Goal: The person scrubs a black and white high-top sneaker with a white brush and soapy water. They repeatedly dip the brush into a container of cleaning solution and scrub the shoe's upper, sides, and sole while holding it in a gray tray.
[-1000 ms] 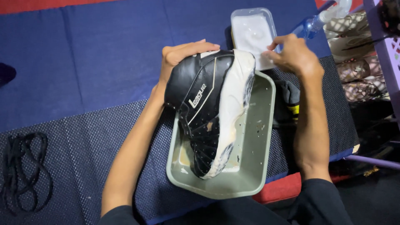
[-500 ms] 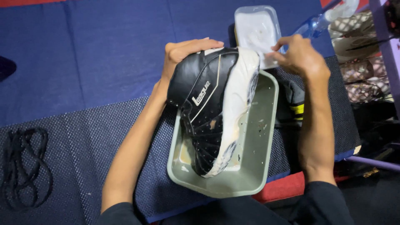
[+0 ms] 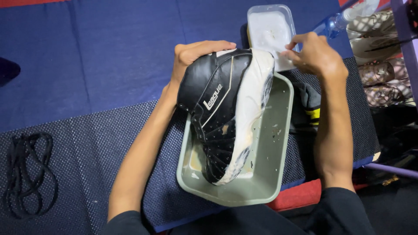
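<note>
A black shoe (image 3: 217,109) with a soapy white sole stands tilted on its toe inside a grey-green plastic tub (image 3: 272,169). My left hand (image 3: 196,54) grips the shoe's heel from behind. At the near edge of a clear plastic container of white foam (image 3: 267,30), my right hand (image 3: 315,54) has its fingers pinched; whether they hold anything is hidden. That hand is just right of the sole's heel end.
The tub rests on a dark dotted mat (image 3: 87,156) over a blue floor mat (image 3: 109,48). Black laces (image 3: 26,174) lie at the left. A dark cloth with yellow stripe (image 3: 307,106) sits right of the tub. A spray bottle (image 3: 344,19) and patterned shoes (image 3: 383,56) are far right.
My right hand has shifted slightly toward the foam container's edge. The shoe stays tilted in the tub under my left hand.
</note>
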